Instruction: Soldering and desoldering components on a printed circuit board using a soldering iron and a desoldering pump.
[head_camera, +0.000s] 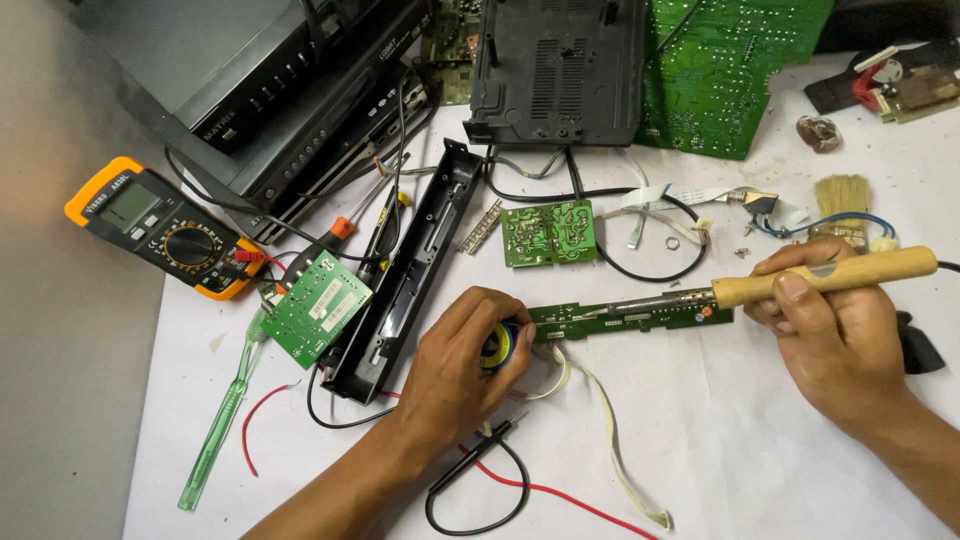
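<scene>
Soldering iron (800, 281) gripped in right hand (830, 335), one narrow board (630, 318) beneath; left hand (470, 365) grips one blue-yellow spool (497, 345).

bright, even light over a white work surface (720, 440), sharp through the middle.

soft, short shadows sit under the left hand (465, 365) and right hand (835, 340), so the light is diffuse and comes from above. mild glare on the black casing (180, 50) at top left. the white cloth is nearly washed out; edges bend slightly with wide-lens distortion; no motion blur.
</scene>
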